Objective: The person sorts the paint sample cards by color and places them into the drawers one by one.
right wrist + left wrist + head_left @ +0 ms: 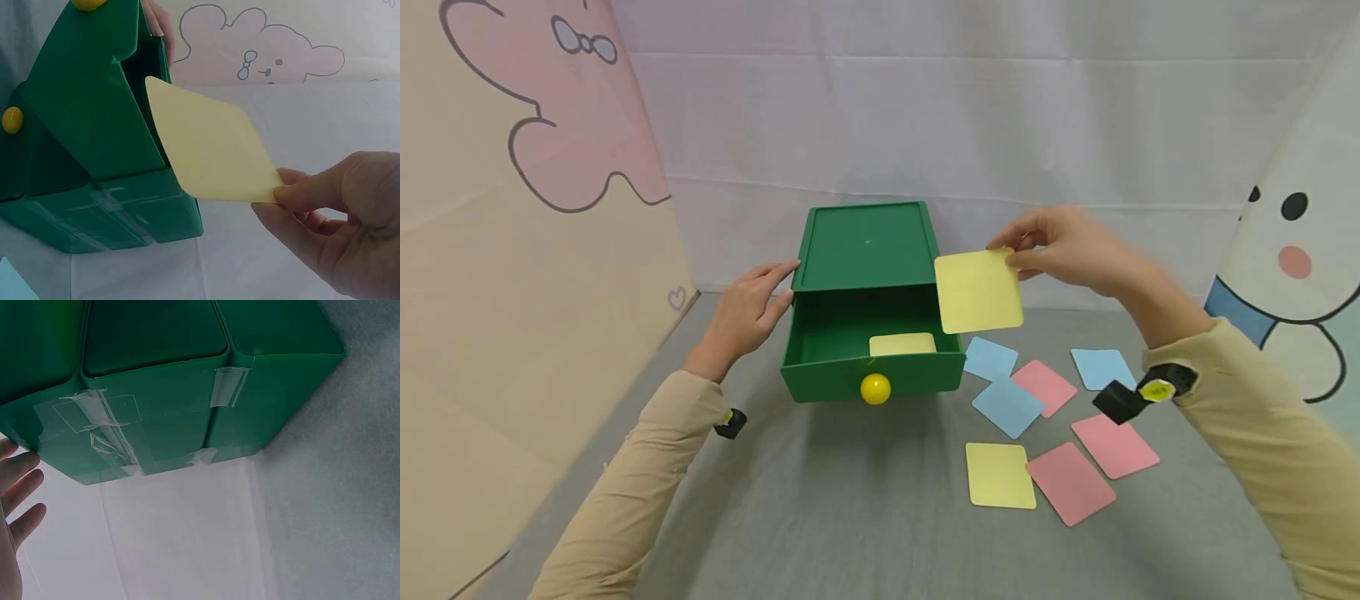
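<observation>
My right hand (1071, 250) pinches a yellow square card (979, 293) by its upper right corner, between thumb and fingers. The card hangs at the right edge of a green drawer cabinet (867, 246). The cabinet's top drawer (823, 382) stands pulled out, with a yellow knob (876, 389) on its front. Inside that drawer another yellow card (901, 342) shows partly above the front wall. My left hand (741, 317) touches the cabinet's left side with extended fingers. In the left wrist view, clear tape joins the cabinet's stacked green sections (162, 419).
Right of the cabinet, several loose cards lie on the grey tabletop (865, 533): blue (1007, 408), pink (1071, 483) and yellow (1000, 475), some overlapping. A white cloth (970, 117) hangs behind. Cartoon-printed panels stand at left (512, 292) and right (1292, 275).
</observation>
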`<state>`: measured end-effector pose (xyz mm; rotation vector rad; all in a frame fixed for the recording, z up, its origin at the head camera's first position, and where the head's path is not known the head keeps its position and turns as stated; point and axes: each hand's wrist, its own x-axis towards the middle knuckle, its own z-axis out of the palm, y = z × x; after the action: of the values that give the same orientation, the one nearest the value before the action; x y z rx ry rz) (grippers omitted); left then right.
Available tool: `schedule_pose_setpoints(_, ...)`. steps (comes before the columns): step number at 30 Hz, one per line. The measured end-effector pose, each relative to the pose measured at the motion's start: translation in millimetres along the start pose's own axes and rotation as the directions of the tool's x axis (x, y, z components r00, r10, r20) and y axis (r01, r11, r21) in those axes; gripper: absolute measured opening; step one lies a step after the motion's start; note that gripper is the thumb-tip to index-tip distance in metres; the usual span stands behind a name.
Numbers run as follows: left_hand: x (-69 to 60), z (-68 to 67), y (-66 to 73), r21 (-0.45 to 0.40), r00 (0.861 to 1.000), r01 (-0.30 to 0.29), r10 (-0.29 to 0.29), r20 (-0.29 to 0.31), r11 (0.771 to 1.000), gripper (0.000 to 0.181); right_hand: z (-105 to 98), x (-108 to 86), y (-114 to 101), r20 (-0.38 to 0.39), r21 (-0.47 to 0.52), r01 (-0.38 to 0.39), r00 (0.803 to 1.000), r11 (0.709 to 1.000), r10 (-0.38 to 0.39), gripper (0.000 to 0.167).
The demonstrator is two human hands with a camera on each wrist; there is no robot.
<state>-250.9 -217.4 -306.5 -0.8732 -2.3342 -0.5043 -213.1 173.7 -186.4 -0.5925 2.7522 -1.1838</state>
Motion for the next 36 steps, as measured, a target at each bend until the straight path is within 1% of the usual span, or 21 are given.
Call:
schedule_pose_setpoints(5,-0.2,-0.7,0.6,0.001,1.0,0.007,-0.007,0.003,1.0,0.052,17.5,15.8,-6.4,0.001,0.025,0.023,1.0,0.999,-0.023,0.025)
schedule_pose_setpoints(11,-0.4,-0.3,1.2,0.0,1.0,0.008,-0.008,0.008,1.0,0.054,42.9,30.4,-10.3,0.029,0.078,0.054,0.998,0.995,-0.056,0.025)
schedule_pose_setpoints(15,0.1,0.4,0.6,-0.002,1.0,0.006,-0.006,0.01,1.0,0.053,59.3,35.6,-15.6,0.036,0.096,0.046,0.998,0.994,-0.049,0.025)
schedule_pose_setpoints(20,0.4,1.3,0.4,-0.006,1.0,0.007,-0.007,0.009,1.0,0.051,78.9,39.2,-24.2,0.032,0.077,0.03,0.999,0.997,-0.032,0.025)
schedule_pose_setpoints(24,-0.4,1.5,0.2,-0.002,1.0,0.011,-0.011,0.006,1.0,0.053,96.2,38.1,-28.1,0.041,0.068,0.044,0.998,0.997,-0.047,0.026)
schedule_pose_setpoints(26,-0.9,1.5,0.1,-0.001,1.0,0.013,-0.013,0.007,1.0,0.055,103.9,36.6,-28.3,0.039,0.051,0.056,0.998,0.997,-0.058,0.026)
schedule_pose_setpoints(29,-1.3,1.1,0.3,-0.006,1.0,0.013,-0.013,0.005,1.0,0.055,112.3,34.0,-26.7,0.027,-0.007,0.073,0.997,0.997,-0.073,0.026)
schedule_pose_setpoints(32,-1.6,0.7,0.7,-0.001,1.0,0.017,-0.017,0.006,1.0,0.054,117.1,32.6,-24.1,0.016,-0.078,0.086,0.996,0.993,-0.085,0.025)
schedule_pose_setpoints(36,-2.0,0.6,1.2,0.006,1.0,0.023,-0.023,0.007,1.0,0.051,120.5,31.8,-21.8,0.019,-0.135,0.11,0.994,0.985,-0.108,0.025)
